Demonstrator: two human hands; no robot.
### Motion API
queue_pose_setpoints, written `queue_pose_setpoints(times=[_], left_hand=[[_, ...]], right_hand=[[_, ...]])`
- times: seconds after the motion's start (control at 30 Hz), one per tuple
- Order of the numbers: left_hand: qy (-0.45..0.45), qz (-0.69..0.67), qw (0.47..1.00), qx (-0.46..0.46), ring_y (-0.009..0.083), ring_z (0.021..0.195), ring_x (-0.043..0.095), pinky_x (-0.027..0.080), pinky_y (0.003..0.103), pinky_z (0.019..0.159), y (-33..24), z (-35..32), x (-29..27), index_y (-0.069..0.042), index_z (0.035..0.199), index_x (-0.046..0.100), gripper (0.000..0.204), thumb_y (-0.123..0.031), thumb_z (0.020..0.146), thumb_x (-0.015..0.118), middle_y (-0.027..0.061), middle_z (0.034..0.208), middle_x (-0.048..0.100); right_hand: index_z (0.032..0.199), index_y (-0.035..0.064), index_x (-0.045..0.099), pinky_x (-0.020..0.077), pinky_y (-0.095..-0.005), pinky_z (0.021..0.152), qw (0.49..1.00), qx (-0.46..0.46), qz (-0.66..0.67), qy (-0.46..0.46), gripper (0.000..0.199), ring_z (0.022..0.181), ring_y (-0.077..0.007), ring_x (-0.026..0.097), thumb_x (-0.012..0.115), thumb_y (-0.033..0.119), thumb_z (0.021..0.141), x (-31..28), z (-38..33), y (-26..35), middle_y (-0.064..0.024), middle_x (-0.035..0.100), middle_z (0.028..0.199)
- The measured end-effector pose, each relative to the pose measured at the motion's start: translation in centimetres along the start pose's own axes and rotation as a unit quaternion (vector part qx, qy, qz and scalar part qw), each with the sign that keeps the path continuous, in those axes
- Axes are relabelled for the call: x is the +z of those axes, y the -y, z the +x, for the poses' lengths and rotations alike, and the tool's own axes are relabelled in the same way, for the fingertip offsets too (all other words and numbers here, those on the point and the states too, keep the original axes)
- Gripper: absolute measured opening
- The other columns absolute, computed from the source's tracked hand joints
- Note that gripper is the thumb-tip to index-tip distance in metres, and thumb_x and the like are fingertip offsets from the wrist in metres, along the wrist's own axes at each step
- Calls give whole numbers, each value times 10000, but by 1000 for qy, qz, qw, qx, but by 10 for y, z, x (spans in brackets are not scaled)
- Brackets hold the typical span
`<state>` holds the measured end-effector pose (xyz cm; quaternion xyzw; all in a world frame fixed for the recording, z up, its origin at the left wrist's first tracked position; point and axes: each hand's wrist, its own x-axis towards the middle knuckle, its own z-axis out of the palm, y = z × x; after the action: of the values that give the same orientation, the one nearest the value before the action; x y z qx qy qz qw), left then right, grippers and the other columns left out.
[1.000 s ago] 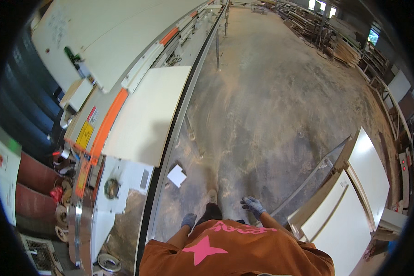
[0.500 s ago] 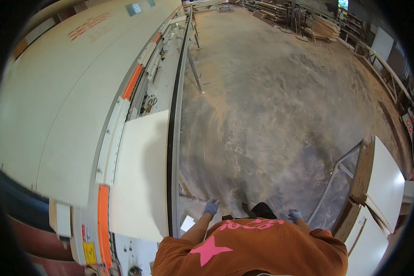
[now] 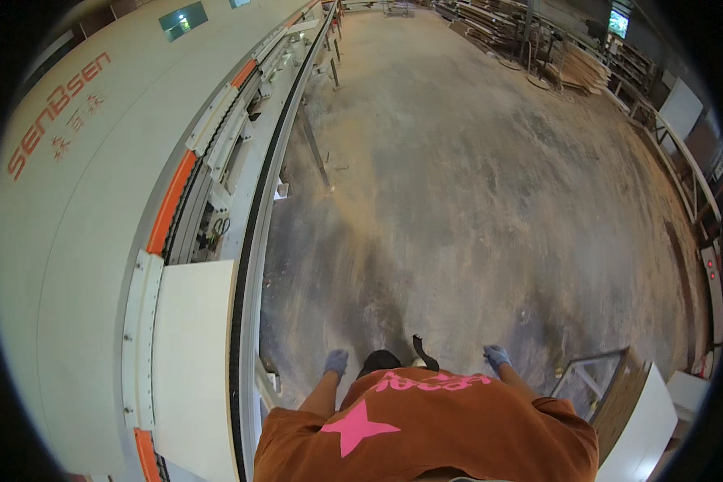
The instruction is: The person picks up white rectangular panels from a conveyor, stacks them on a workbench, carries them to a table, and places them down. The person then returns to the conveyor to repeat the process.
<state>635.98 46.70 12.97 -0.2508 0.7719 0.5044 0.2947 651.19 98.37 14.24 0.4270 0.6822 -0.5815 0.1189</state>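
My left hand (image 3: 336,363), in a blue-grey glove, hangs low beside my body, a little right of the long machine's rail. My right hand (image 3: 497,355) wears the same kind of glove and hangs on the other side, over the floor. Both look loosely open, with nothing visible in them, though the fingers are small here. A white panel (image 3: 191,361) lies on the machine's bed to my left, apart from my left hand. Nearest to my right hand is a metal frame (image 3: 578,371) beside stacked white boards (image 3: 643,430).
The long cream machine (image 3: 64,265) with orange guards (image 3: 171,205) runs along my left. Thin metal legs (image 3: 313,149) stand by its rail (image 3: 257,233). Dusty concrete floor (image 3: 458,209) stretches ahead. Wood piles (image 3: 578,68) and a railing (image 3: 683,173) line the right side.
I have moved forward: the white panel and the board stack now sit lower in view. Both hands have swung slightly, the right one a little farther forward. The machine appears farther left.
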Motion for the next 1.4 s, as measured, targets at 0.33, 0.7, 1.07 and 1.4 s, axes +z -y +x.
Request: queue_pose_setpoints(times=[0.33,0.7,1.07,1.4], left_hand=[[99,434,894,39,286,998,596,460,404,845,-75,143,1,-51,1113,599,379,-331,910,443,184,1089,615],[-28,70,992,105,168,805,550,483,365,625,-552,503,6,-171,1251,483,427,-337,871,582,37,914,583],[10,-64,998,-5,189,679,560,466,342,537,-801,653,117,-82,1100,548,336,-313,857,562,57,883,600],[80,361,928,-48,255,905,585,477,422,723,-844,790,62,-77,1114,591,386,-358,853,544,127,1056,604]], right_hand=[[1153,15,552,454,-286,634,982,-108,61,140,413,763,-154,572,590,316,873,125,236,362,-77,634,966],[924,32,638,474,-354,532,983,170,55,-44,249,608,-221,586,558,262,871,42,452,347,-89,631,757],[1022,2,643,482,-373,709,990,73,-96,-78,366,772,-243,618,533,288,822,10,749,711,-153,653,897],[1074,16,634,475,-293,661,985,-125,-73,97,366,714,-153,577,609,295,839,208,1016,1098,-66,652,878]])
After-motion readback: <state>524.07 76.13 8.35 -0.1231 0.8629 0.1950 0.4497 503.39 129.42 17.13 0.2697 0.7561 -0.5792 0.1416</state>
